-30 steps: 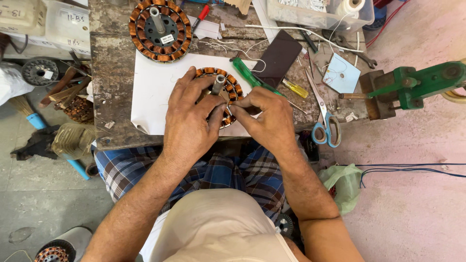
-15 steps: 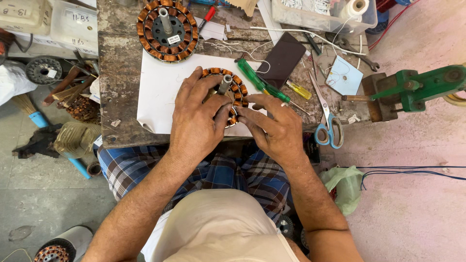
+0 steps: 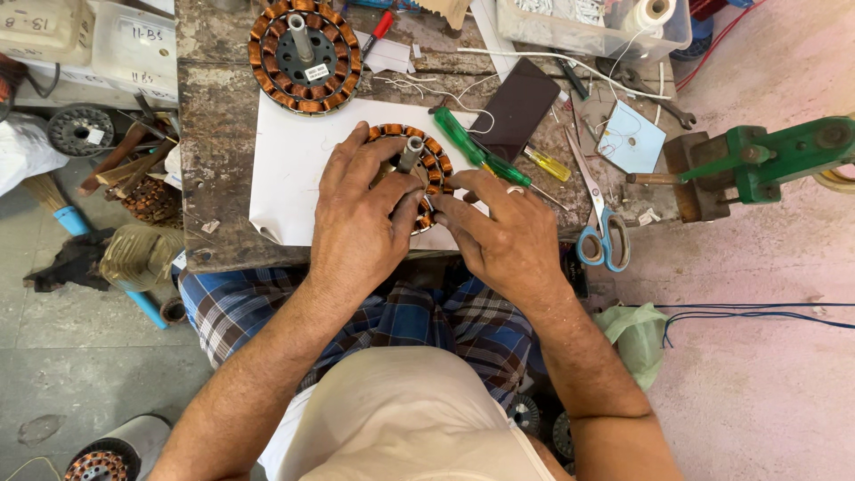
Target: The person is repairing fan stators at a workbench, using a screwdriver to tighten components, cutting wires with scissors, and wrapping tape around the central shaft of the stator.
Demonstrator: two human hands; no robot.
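Note:
A round motor stator (image 3: 431, 158) with copper coils and a metal shaft lies on a white sheet (image 3: 289, 165) on the worn bench. My left hand (image 3: 361, 218) covers its left half, fingers curled over the coils. My right hand (image 3: 503, 233) grips its right edge, thumb and fingers pinching at the windings; a ring shows on one finger. Most of the stator is hidden under my hands.
A second, larger stator (image 3: 303, 53) sits at the bench's back. A green screwdriver (image 3: 468, 147), yellow screwdriver (image 3: 545, 163), dark phone (image 3: 517, 107), blue-handled scissors (image 3: 598, 233) and a blue card (image 3: 631, 138) lie to the right. A green vise (image 3: 766, 158) stands at far right.
The view has shifted slightly. My hands stay on the stator; my right fingers have moved a little along its right edge.

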